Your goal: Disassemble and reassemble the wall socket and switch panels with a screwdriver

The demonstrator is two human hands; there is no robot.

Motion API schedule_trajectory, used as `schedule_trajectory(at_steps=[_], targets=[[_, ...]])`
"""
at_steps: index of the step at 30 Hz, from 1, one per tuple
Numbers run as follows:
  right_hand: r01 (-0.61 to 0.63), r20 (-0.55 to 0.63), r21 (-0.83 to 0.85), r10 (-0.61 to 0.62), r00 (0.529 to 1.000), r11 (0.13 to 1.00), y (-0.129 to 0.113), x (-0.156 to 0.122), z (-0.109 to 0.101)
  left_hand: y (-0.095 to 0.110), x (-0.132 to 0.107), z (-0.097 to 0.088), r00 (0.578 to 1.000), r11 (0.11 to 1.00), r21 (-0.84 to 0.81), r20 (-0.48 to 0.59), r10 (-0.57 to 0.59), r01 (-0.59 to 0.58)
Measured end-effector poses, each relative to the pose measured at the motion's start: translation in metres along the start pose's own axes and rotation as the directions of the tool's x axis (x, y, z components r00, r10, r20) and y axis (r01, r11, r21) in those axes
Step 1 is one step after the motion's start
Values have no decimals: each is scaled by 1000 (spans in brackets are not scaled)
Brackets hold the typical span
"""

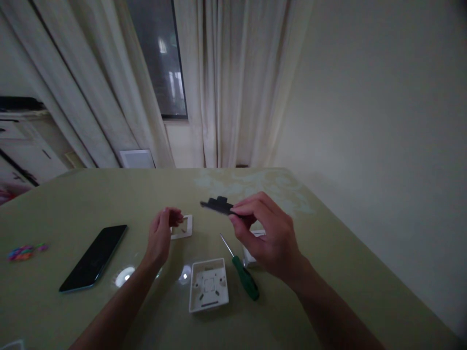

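Observation:
My right hand (pixel 268 233) pinches a thin black plate (pixel 217 205) by one end, between thumb and fingers. The plate is held above the table, seen nearly edge-on, with a raised block on top. My left hand (pixel 160 236) has its fingers curled in beside a white square frame (pixel 188 227); whatever they may hold is hidden. A white square mounting box (pixel 208 286) lies open side up on the table between my forearms. To its right is a screwdriver (pixel 246 277) with a green handle. Part of a white block (pixel 250 260) shows behind my right hand.
A black phone or tablet (pixel 95 257) lies on the left of the greenish table (pixel 146 189). Farther left is a small heap of colourful bits (pixel 25 252). Curtains (pixel 237 87) and a wall (pixel 375 121) stand beyond the table edge.

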State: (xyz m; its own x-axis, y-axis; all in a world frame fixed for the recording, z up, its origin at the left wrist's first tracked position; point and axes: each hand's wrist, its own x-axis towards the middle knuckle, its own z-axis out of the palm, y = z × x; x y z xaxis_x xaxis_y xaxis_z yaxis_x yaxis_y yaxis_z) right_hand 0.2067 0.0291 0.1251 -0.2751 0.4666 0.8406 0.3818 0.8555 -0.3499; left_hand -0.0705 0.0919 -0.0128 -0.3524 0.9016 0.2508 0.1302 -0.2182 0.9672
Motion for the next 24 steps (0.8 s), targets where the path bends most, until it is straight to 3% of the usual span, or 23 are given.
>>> schedule_trajectory(at_steps=[4, 6, 9, 14, 17, 19, 21, 24], targets=[[-137, 293, 77, 109, 950, 988, -2, -5, 12, 18, -59, -13, 976, 997, -75, 215, 40, -24], [-245, 340, 95, 200, 919, 965, -4, -9, 21, 26, -83, -18, 929, 995, -69, 359, 93, -73], [-349, 377, 79, 296, 878, 934, -4, -15, 34, 33, -98, -19, 906, 996, -18, 413, 91, -92], [-403, 390, 2, 371, 843, 915, 1, -22, 39, 32, -78, -22, 955, 992, 119, 296, 13, -50], [-370, 387, -61, 363, 848, 927, -6, -18, 27, 26, -52, -44, 987, 975, 219, 162, -10, -26], [-318, 474, -114, 333, 815, 941, -15, -16, 18, 21, -34, -64, 998, 954, 301, 64, -19, -1], [-237, 624, -176, 294, 724, 956, -26, -17, 14, 16, -20, -84, 999, 923, 382, -12, -35, 37], [-103, 810, -232, 251, 530, 967, -38, -32, 23, 8, -9, -106, 992, 861, 497, -98, -74, 113]])
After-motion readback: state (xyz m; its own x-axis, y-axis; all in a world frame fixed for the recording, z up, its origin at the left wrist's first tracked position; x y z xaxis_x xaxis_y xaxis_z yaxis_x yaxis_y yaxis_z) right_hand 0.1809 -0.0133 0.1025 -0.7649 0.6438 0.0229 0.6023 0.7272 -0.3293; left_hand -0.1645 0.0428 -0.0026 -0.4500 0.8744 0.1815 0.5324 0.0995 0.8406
